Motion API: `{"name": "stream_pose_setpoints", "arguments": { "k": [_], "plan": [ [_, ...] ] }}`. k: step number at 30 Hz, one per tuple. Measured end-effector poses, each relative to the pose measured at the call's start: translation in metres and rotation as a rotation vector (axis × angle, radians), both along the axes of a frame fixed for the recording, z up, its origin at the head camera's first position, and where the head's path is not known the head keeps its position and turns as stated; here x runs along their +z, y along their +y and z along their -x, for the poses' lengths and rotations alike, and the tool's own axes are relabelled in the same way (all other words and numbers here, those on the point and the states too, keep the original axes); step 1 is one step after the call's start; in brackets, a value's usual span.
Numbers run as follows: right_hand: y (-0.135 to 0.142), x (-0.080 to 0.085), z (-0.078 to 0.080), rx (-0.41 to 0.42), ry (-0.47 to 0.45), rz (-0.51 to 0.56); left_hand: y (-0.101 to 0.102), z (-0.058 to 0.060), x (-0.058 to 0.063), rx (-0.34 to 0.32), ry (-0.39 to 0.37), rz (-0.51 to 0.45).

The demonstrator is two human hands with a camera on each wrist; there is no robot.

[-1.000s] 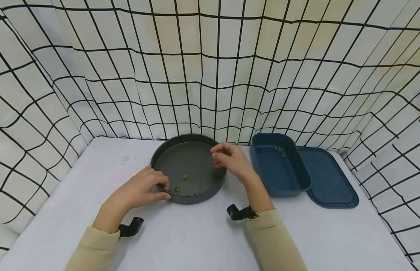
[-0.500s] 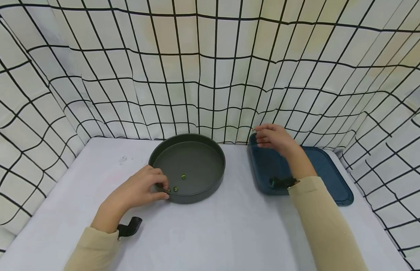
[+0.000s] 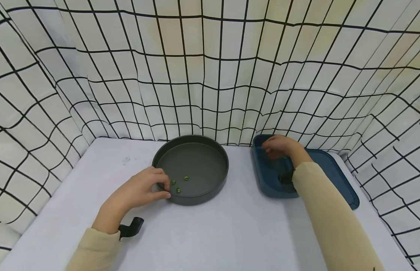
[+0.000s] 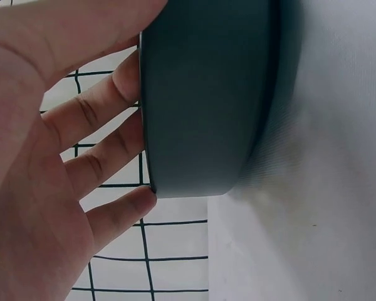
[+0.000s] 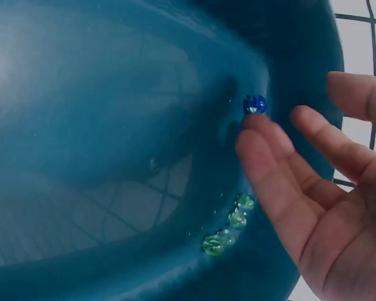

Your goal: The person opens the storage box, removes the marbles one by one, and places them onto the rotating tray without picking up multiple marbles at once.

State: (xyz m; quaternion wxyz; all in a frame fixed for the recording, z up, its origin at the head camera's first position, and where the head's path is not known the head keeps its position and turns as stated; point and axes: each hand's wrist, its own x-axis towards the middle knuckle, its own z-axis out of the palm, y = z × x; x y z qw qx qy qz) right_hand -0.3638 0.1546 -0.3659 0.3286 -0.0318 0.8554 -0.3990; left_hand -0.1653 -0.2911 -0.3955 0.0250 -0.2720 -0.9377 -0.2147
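My left hand (image 3: pixel 145 188) holds the near left rim of a round dark grey pan (image 3: pixel 203 162). In the left wrist view, its fingers (image 4: pixel 103 163) reach over the rim, with the thumb on the outer wall. Several small green glass marbles (image 3: pixel 186 178) lie on the pan floor beside those fingers. My right hand (image 3: pixel 278 146) is lowered into a deep blue rectangular container (image 3: pixel 264 178). In the right wrist view, its fingertips are at a blue glass marble (image 5: pixel 255 104), touching or nearly so; no grip shows. Several green marbles (image 5: pixel 237 218) sit along the container's edge below it.
A flat dark blue lid (image 3: pixel 335 173) lies on the white table (image 3: pixel 230 233) right of the container, partly under it. White cloth walls with black netting (image 3: pixel 210 75) enclose the back and both sides. The container's floor reflects the net.
My right hand has moved right from above the pan, then down into the blue container. Another green marble now shows in the pan beside the left fingers. The left hand keeps its hold.
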Motion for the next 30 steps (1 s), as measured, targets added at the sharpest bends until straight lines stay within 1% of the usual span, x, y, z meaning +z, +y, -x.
{"name": "stream_pose_setpoints", "arguments": {
  "k": [3,7,12,17,21,27,30],
  "plan": [
    [-0.002,-0.003,0.001,0.029,-0.015,-0.047,0.002,0.001,-0.001,-0.004,0.009,-0.004],
    [-0.002,-0.01,0.003,0.04,-0.04,-0.073,0.004,0.001,-0.002,-0.005,0.004,-0.001],
    [0.003,-0.023,0.005,-0.008,-0.038,-0.057,0.005,0.0,-0.003,-0.003,-0.004,0.003],
    [0.006,-0.031,0.006,-0.005,-0.025,-0.046,0.005,-0.001,-0.004,0.002,-0.011,0.009],
    [0.002,-0.033,0.006,0.011,-0.005,-0.035,0.003,-0.002,-0.003,0.008,-0.002,0.009],
    [-0.004,-0.031,0.006,0.034,0.045,-0.096,0.001,-0.001,-0.002,0.013,0.001,0.01],
    [-0.005,-0.031,0.007,0.04,0.066,-0.108,0.001,-0.001,-0.002,0.015,-0.002,0.011]
  ]
}}
